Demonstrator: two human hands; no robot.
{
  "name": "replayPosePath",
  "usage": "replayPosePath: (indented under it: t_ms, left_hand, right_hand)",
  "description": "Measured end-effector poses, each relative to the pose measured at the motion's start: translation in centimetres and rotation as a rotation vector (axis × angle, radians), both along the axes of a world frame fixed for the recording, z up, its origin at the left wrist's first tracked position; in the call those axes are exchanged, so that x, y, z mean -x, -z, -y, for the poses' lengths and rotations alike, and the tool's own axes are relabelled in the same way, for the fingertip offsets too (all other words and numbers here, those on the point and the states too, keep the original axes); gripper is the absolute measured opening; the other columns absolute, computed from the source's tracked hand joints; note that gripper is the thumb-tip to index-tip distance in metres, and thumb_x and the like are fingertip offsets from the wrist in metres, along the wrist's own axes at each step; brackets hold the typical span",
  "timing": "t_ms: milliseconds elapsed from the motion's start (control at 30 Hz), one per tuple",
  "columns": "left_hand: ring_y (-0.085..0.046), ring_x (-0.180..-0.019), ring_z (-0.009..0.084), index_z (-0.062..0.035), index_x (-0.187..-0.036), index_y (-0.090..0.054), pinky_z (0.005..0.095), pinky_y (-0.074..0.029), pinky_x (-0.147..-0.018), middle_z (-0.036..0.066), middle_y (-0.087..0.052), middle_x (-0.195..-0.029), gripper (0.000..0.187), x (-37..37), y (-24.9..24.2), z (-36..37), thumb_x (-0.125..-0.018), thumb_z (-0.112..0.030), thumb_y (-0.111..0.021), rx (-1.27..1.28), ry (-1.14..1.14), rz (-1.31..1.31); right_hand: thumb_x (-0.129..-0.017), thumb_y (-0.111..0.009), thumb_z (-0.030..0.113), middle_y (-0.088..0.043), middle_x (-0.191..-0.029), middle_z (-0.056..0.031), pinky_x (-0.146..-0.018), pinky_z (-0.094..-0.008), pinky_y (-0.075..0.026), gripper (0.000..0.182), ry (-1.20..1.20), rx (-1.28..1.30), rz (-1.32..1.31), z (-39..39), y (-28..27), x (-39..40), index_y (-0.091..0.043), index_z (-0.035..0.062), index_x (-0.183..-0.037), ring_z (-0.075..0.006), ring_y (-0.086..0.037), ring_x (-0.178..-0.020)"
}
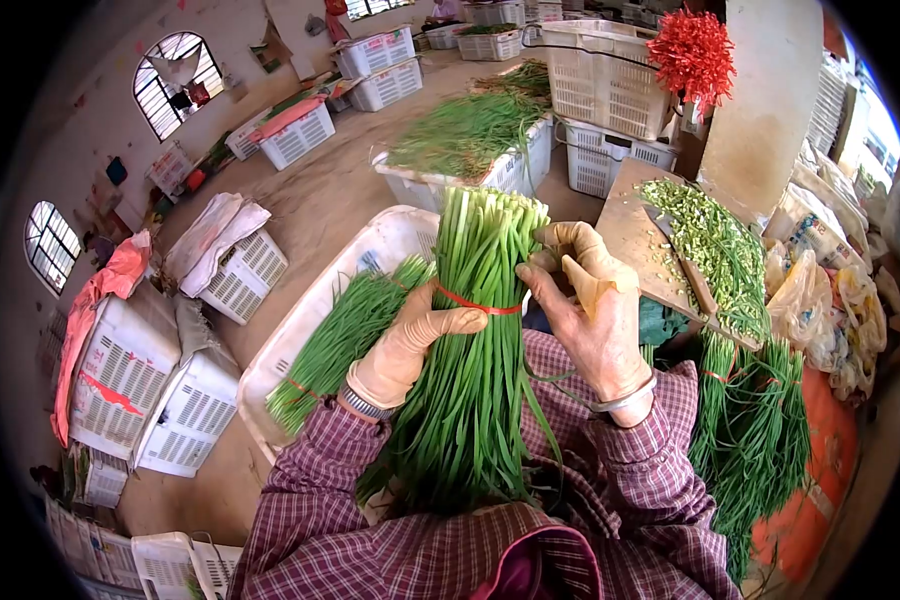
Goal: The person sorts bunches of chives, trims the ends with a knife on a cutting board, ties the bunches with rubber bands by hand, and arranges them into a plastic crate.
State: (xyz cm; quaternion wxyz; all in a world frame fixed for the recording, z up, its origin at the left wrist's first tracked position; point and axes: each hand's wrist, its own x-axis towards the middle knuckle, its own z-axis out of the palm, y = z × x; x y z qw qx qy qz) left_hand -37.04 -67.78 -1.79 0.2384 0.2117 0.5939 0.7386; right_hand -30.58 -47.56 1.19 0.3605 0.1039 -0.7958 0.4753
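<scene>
A thick bundle of garlic chives (pixel 475 400) stands upright in front of me, cut pale stems up and green leaves hanging down. A red tie (pixel 478 303) circles it below the stem ends. My left hand (pixel 400 345), in a thin glove, grips the bundle's left side with the thumb across its front by the tie. On the opposite side, my right hand (pixel 595 310) wears a glove pulled off some fingers. Its thumb and forefinger pinch at the bundle's edge above the tie; what lies between them is too small to make out.
A white crate (pixel 280 355) at my left holds tied chives (pixel 345 325). At right, a board (pixel 635 215) carries a knife (pixel 695 275) and chopped trimmings. More tied bunches (pixel 760 440) lie below it. Red ties (pixel 692 55) hang from a stacked crate (pixel 610 85).
</scene>
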Motion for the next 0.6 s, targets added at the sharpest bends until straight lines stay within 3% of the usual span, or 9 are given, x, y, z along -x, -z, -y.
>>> replayPosePath:
  t_ms: [133,167,200,300,467,533,567,600]
  left_hand:
    - [-0.054,-0.121,0.0169,-0.0022,-0.143,-0.046,0.0341,-0.039,-0.108,0.004,-0.061,-0.128,0.087,-0.7,-0.2,-0.8,-0.071,-0.027,-0.088,0.035,-0.015,-0.019]
    - [-0.059,-0.113,0.0155,-0.0007,-0.141,-0.047,0.0318,-0.046,-0.102,0.005,-0.062,-0.124,0.085,-0.2,0.8,-0.8,-0.071,-0.022,-0.089,0.053,-0.057,-0.008]
    - [-0.059,-0.113,0.0155,-0.0007,-0.141,-0.047,0.0318,-0.046,-0.102,0.005,-0.062,-0.124,0.085,0.1,1.5,-0.9,-0.071,-0.022,-0.089,0.050,-0.054,-0.006]
    - [-0.070,-0.100,0.0252,0.0013,-0.136,-0.045,0.0375,-0.063,-0.086,0.017,-0.065,-0.119,0.078,0.1,2.0,-1.2,-0.070,0.003,-0.088,-0.061,-0.064,0.174]
    - [-0.067,-0.105,0.0219,-0.0008,-0.137,-0.047,0.0355,-0.061,-0.089,0.014,-0.064,-0.123,0.082,-0.9,1.5,-1.6,-0.068,0.000,-0.090,-0.040,-0.084,0.070]
    - [-0.063,-0.110,0.0188,-0.0008,-0.137,-0.049,0.0328,-0.055,-0.096,0.009,-0.064,-0.124,0.081,-0.6,2.1,-1.7,-0.068,-0.004,-0.091,0.093,-0.121,-0.088]
    - [-0.058,-0.116,0.0165,-0.0016,-0.136,-0.051,0.0315,-0.047,-0.103,0.006,-0.063,-0.125,0.082,-0.8,2.3,-1.9,-0.067,-0.010,-0.093,0.090,-0.121,-0.086]
    - [-0.058,-0.116,0.0165,-0.0016,-0.136,-0.051,0.0315,-0.047,-0.103,0.006,-0.063,-0.125,0.082,-1.2,1.8,-2.3,-0.067,-0.010,-0.093,0.088,-0.115,-0.082]
  right_hand:
    - [-0.081,-0.074,0.010,-0.065,-0.094,-0.0111,-0.068,-0.0381,-0.054,0.023,0.128,-0.138,-0.024,-0.8,1.1,0.1,-0.065,-0.0002,-0.099,-0.0299,-0.067,-0.077]
    - [-0.081,-0.074,0.010,-0.065,-0.094,-0.0111,-0.068,-0.0381,-0.054,0.023,0.130,-0.142,-0.019,-1.2,1.2,0.2,-0.065,-0.0002,-0.099,-0.0299,-0.067,-0.077]
    - [-0.079,-0.073,0.009,-0.065,-0.093,-0.0107,-0.068,-0.0379,-0.053,0.021,0.189,-0.237,-0.099,-1.6,1.2,0.4,-0.065,0.0023,-0.097,-0.0293,-0.067,-0.077]
    - [-0.077,-0.071,0.007,-0.064,-0.086,-0.0096,-0.069,-0.0374,-0.053,0.017,0.304,-0.362,-0.227,-3.6,0.9,1.2,-0.064,0.0074,-0.093,-0.0284,-0.066,-0.079]
    - [-0.084,-0.070,0.009,-0.068,-0.092,-0.0131,-0.075,-0.0357,-0.054,0.017,0.565,-0.356,-0.207,-11.6,-0.4,1.9,-0.067,0.0066,-0.101,-0.0291,-0.068,-0.084]
    - [-0.089,-0.070,0.013,-0.070,-0.098,-0.0132,-0.077,-0.0362,-0.054,0.019,0.622,-0.344,-0.063,-12.0,-1.3,1.1,-0.068,0.0061,-0.106,-0.0295,-0.068,-0.089]
    - [-0.089,-0.071,0.017,-0.070,-0.100,-0.0124,-0.079,-0.0372,-0.054,0.022,0.534,-0.327,-0.161,-11.5,-1.4,0.5,-0.069,0.0055,-0.108,-0.0292,-0.068,-0.092]
    - [-0.088,-0.072,0.016,-0.070,-0.100,-0.0123,-0.083,-0.0365,-0.053,0.023,0.514,-0.372,-0.139,-10.1,-1.9,-0.3,-0.070,0.0053,-0.108,-0.0285,-0.068,-0.091]
